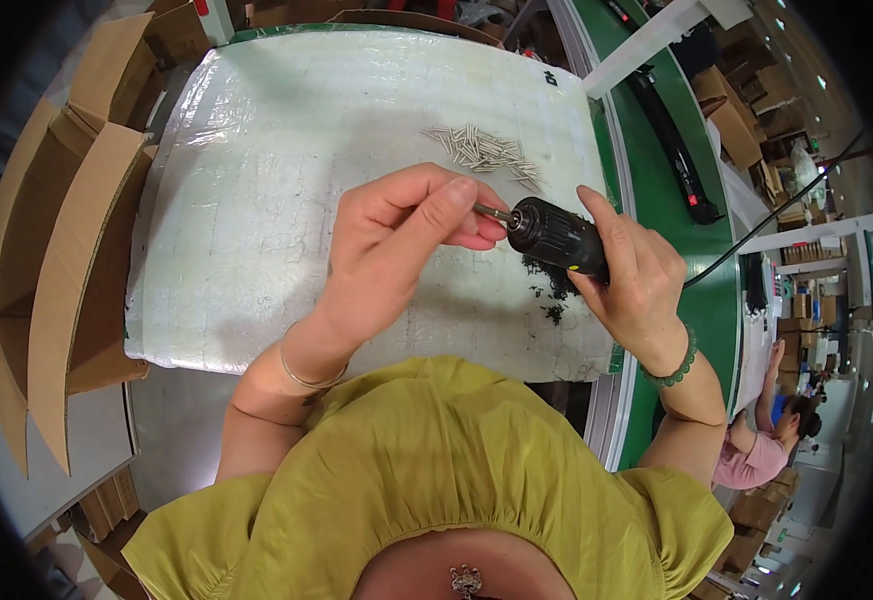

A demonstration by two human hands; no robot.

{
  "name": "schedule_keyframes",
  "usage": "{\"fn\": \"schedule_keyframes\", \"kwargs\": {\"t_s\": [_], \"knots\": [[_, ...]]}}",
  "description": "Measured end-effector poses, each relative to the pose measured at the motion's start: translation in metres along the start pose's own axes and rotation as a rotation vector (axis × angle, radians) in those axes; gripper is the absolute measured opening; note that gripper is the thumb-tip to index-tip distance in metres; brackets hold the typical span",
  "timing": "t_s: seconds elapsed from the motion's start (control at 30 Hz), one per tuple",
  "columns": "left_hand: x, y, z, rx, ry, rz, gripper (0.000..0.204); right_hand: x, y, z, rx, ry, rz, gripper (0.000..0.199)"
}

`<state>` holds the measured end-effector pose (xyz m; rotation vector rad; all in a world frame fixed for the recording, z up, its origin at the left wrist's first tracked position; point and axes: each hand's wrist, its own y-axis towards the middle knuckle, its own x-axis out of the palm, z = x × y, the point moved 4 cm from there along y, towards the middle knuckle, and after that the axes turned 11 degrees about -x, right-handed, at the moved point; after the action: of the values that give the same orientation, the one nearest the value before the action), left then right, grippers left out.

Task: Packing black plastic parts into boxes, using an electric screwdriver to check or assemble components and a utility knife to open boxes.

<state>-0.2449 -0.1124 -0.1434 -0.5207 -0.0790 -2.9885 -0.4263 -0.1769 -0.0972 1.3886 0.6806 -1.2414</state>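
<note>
My right hand (pixel 633 262) is wrapped round the body of a black electric screwdriver (pixel 554 236), which lies nearly level with its nose toward the left. At that nose my left hand (pixel 396 228) is closed, thumb and fingers pinching a thin metal rod (pixel 493 213). Whether the rod is the driver's bit or a separate pin I cannot tell. Just beyond my hands, a loose pile of silvery metal pins (pixel 486 152) is spread on the wrapped white work surface (pixel 286 180). Small black pieces (pixel 556 290) are heaped under the screwdriver, partly hidden by it.
Open cardboard boxes (pixel 66 250) stand along the left edge. On the right runs a green bench (pixel 691 270) with a long black tool (pixel 671 140) and a white post (pixel 646 48). A black cable (pixel 776 210) hangs behind my right hand. A person in pink (pixel 753 458) sits far right.
</note>
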Motion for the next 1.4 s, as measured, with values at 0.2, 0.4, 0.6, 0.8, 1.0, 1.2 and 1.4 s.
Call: {"fn": "schedule_keyframes", "kwargs": {"t_s": [0.2, 0.4, 0.6, 0.8, 1.0, 1.2, 1.4], "knots": [[-0.002, 0.007, -0.014, -0.249, -0.453, -0.231, 0.03, -0.001, -0.007, 0.009, -0.189, -0.357, 0.264, 0.061], [0.006, 0.009, -0.013, -0.34, -0.529, -0.196, 0.033, 0.001, -0.011, 0.014, -0.167, -0.335, 0.317, 0.058], [0.005, 0.012, -0.017, -0.265, -0.56, -0.266, 0.034, 0.003, -0.015, 0.016, -0.141, -0.313, 0.294, 0.058], [0.004, 0.016, -0.014, -0.23, -0.457, -0.247, 0.033, 0.006, -0.015, 0.018, -0.135, -0.309, 0.276, 0.06], [0.002, 0.018, -0.012, -0.026, -0.003, -0.061, 0.024, 0.007, -0.015, 0.017, -0.101, -0.271, 0.198, 0.062], [-0.002, 0.022, -0.033, -0.325, -0.592, -0.221, 0.027, 0.012, -0.018, 0.023, 0.037, 0.126, 0.033, 0.063], [-0.003, 0.006, -0.032, -0.113, -0.046, -0.01, 0.017, 0.037, -0.037, 0.084, 0.362, -0.001, -0.089, 0.039]]}}
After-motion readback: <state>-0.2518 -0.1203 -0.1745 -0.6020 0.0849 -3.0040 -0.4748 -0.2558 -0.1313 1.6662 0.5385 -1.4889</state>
